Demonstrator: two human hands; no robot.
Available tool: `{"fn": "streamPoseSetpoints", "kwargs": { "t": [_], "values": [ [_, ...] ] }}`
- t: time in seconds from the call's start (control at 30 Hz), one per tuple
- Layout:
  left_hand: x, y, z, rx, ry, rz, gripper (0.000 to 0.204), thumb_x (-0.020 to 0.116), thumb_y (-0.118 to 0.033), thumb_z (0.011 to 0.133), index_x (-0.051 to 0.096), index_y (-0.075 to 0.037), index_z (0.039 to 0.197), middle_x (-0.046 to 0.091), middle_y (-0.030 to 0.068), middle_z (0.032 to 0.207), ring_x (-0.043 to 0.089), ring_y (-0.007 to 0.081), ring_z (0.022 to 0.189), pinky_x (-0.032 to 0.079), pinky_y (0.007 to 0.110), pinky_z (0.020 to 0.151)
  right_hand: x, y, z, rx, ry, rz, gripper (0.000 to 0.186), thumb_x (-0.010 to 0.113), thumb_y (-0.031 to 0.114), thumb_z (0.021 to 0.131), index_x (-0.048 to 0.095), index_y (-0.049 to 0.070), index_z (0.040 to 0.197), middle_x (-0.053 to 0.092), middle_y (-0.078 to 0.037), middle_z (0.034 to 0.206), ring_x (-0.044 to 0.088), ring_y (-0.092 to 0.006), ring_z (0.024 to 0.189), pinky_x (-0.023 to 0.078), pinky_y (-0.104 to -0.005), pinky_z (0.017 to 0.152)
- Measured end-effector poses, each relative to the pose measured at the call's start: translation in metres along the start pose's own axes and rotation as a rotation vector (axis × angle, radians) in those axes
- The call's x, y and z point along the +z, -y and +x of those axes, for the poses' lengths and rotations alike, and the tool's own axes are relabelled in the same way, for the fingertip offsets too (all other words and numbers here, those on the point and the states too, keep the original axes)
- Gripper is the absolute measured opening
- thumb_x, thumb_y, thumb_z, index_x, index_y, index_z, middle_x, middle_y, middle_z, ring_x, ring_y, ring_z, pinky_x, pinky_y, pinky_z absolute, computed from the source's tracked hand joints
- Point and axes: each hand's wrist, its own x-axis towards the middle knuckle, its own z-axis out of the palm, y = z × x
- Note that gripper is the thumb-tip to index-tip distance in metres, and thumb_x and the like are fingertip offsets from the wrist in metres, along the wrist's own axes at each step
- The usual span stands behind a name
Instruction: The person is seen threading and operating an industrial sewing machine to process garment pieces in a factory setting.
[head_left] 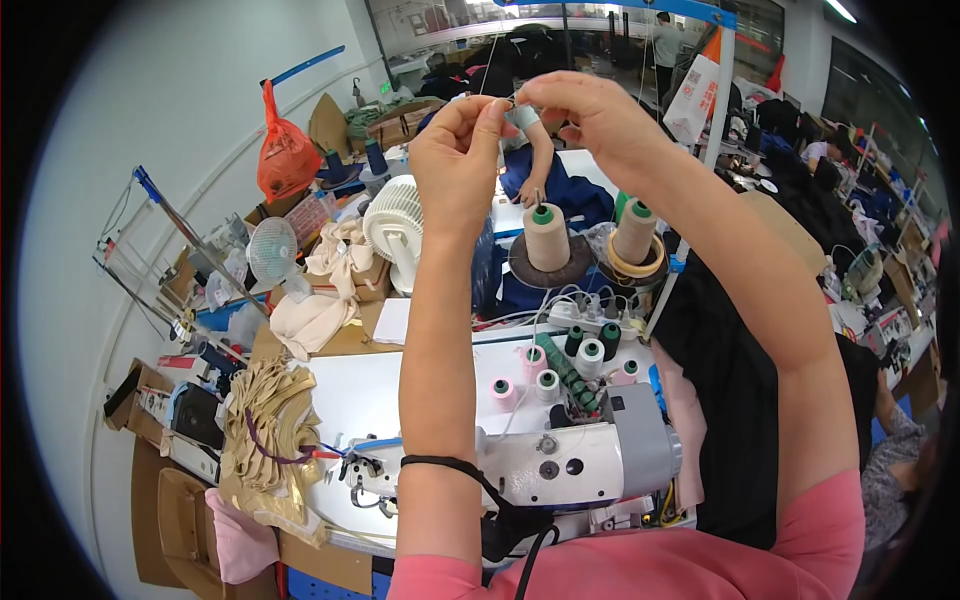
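White thread point(489, 65) at twelve o'clock seems light, limp, fragile: I'd grip its tip. Left hand point(455, 155) apparently pinches it; right hand point(597, 117), I can't tell.

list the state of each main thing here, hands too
left hand: raised, thumb and fingertips pinched, anything between them too small to tell
right hand: raised, fingers bent, fingertips close to the left's
front beige thread cone: upright
red bag: hanging
larger white fan: upright, spinning or not unclear
tan fabric pieces: heaped
cardboard box: open
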Motion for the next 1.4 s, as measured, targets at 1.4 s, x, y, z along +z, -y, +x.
{"fn": "streamPoseSetpoints", "kwargs": {
  "t": [1.4],
  "values": [
    [0.005,0.013,0.0,0.166,0.02,0.185,0.012,0.062,-0.011,0.086,0.065,0.001,0.087,0.063,0.0025,0.069,0.058,0.006,0.062,0.044,0.018,0.056,-0.035,-0.005,-0.077,-0.069,0.147,-0.204,0.051,0.057,0.018,0.088,0.038,0.001,0.131,0.046,-0.013,0.131,0.057,-0.0108,0.073,0.048,-0.0243,0.069]
  ]
}}
